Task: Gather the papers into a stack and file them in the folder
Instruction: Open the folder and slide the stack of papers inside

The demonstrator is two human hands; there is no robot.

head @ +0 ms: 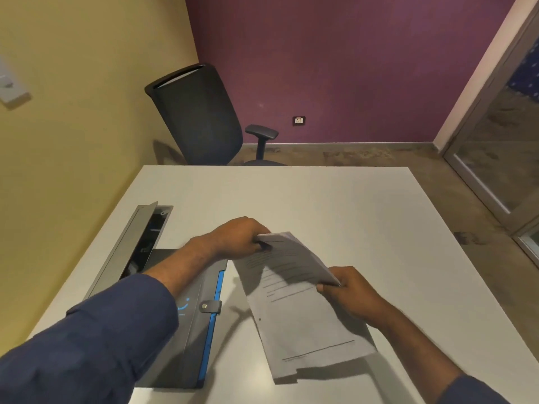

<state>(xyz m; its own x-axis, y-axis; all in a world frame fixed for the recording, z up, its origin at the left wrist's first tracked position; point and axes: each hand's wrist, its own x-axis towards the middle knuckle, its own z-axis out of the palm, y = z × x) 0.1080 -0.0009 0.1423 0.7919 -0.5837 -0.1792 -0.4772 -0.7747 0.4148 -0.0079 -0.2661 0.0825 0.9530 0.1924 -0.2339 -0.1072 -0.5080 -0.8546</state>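
A stack of white printed papers (294,310) is held upright and tilted over the white table (364,217), its lower edge near the tabletop. My left hand (239,237) grips the stack's top far corner. My right hand (350,290) pinches its right edge. A grey folder (198,330) with a blue spine and a snap tab lies closed on the table to the left of the papers, partly hidden under my left forearm.
An open grey cable tray (140,237) is set into the table's left side, beside the folder. A black office chair (201,115) stands behind the far edge. A yellow wall runs along the left and a glass door stands at the right.
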